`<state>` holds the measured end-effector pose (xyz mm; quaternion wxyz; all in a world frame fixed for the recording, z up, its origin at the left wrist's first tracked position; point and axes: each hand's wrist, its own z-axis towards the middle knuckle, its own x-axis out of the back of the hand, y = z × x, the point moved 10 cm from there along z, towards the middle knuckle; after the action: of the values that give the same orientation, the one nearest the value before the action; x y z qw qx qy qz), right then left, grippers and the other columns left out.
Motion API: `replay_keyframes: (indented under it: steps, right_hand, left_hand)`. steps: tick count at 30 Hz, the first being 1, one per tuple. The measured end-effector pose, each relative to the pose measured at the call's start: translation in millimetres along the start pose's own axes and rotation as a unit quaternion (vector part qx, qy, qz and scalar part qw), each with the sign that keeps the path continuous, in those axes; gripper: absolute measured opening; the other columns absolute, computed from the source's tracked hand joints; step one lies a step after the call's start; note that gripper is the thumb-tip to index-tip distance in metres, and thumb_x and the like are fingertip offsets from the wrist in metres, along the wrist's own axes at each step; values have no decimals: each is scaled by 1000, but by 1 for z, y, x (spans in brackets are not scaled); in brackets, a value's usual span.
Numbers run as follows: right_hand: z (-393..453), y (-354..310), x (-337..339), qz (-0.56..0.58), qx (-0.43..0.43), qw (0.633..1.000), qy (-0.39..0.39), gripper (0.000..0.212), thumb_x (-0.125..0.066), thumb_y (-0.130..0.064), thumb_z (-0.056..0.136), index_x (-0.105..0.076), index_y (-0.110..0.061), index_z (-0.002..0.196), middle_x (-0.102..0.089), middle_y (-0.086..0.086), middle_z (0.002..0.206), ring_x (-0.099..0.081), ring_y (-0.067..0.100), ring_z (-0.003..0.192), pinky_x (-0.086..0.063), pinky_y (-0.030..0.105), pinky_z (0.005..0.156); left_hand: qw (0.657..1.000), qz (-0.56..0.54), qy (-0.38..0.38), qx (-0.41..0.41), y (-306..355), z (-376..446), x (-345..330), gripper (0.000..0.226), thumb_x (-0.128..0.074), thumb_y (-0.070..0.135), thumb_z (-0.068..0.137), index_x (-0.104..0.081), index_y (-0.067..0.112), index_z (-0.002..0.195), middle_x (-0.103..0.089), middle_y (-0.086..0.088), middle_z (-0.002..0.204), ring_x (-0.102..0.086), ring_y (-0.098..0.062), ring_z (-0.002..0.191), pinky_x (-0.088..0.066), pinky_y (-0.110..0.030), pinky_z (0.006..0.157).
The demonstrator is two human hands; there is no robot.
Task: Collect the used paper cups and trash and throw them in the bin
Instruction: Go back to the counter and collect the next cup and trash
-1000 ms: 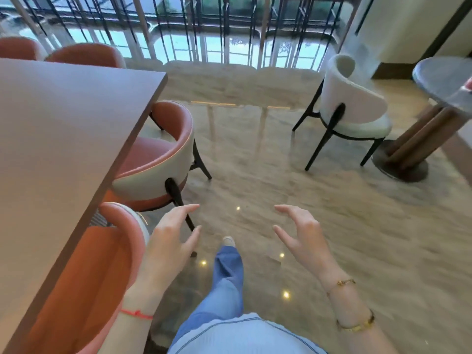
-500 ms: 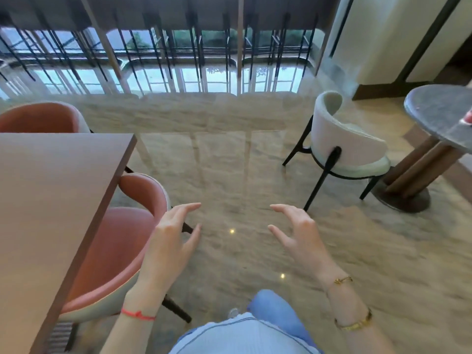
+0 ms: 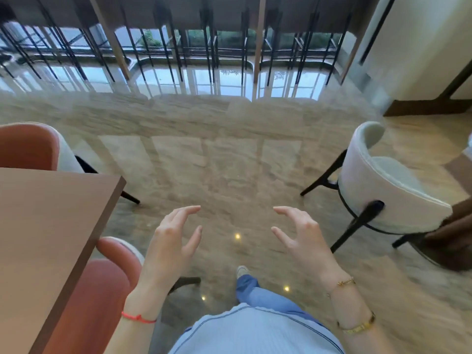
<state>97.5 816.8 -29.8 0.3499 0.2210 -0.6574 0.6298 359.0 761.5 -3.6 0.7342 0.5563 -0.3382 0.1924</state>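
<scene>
My left hand (image 3: 172, 241) and my right hand (image 3: 301, 236) are held out in front of me over the marble floor, fingers curved and apart, nothing in either. No paper cup, trash or bin shows in the head view. My right leg in blue jeans (image 3: 252, 290) is stepping forward below the hands.
A brown table (image 3: 51, 226) fills the left, with orange chairs (image 3: 102, 297) tucked beside it and another orange chair (image 3: 28, 146) at its far end. A white chair (image 3: 388, 190) stands at the right by a round table's wooden base (image 3: 454, 236). Railings (image 3: 204, 54) and windows line the far side.
I have walked forward: the brown table and orange chairs slid back on the left, the white chair came closer on the right. Both hands kept the same open pose.
</scene>
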Motion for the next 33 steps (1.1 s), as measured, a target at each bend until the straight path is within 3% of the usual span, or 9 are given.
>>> replay_keyframes:
  steps: [4,9,16,21,24,33]
  right_hand:
    - [83,-4,10,-1,27,1000,-5,40,-71,-22,85,-59,-22,124,-60,-11,119,-49,4,117,-28,8,98]
    - [216,-15,5,-7,51,998,-33,39,-69,-23,86,-58,-26,123,-58,-16,116,-47,0,117,-23,-4,93]
    - [360,-23,-39,-7,71,995,-69,38,-70,-23,86,-59,-24,122,-60,-14,114,-49,2,114,-25,-3,93]
    - [488,-46,-73,0,89,993,-74,37,-71,-22,85,-60,-23,121,-61,-11,116,-51,5,115,-32,12,99]
    - [576,-68,-85,6,96,993,-66,37,-71,-22,85,-60,-23,121,-61,-11,116,-51,6,115,-34,13,98]
    - [785,-99,-117,17,78,995,-57,38,-70,-22,85,-60,-23,122,-61,-8,119,-50,8,117,-33,16,100]
  left_hand:
    - [1000,8,18,11,-9,67,6,40,-68,17,86,-59,21,125,-62,9,120,-55,-7,115,-41,-22,100]
    - [997,22,58,43,-36,170,23,38,-67,15,86,-60,21,123,-62,8,118,-56,-8,113,-39,-22,99]
    - [994,23,75,75,-87,296,22,37,-68,13,85,-61,19,122,-63,7,115,-57,-11,106,-39,-18,95]
    - [994,31,83,69,-131,421,38,38,-69,10,85,-62,14,121,-64,3,116,-58,-12,109,-39,-19,97]
    - [993,38,89,62,-156,501,60,37,-69,12,85,-62,16,121,-63,6,116,-57,-9,110,-34,-11,98]
    - [994,59,86,47,-216,711,100,38,-70,11,84,-63,16,121,-64,4,115,-59,-12,109,-38,-18,98]
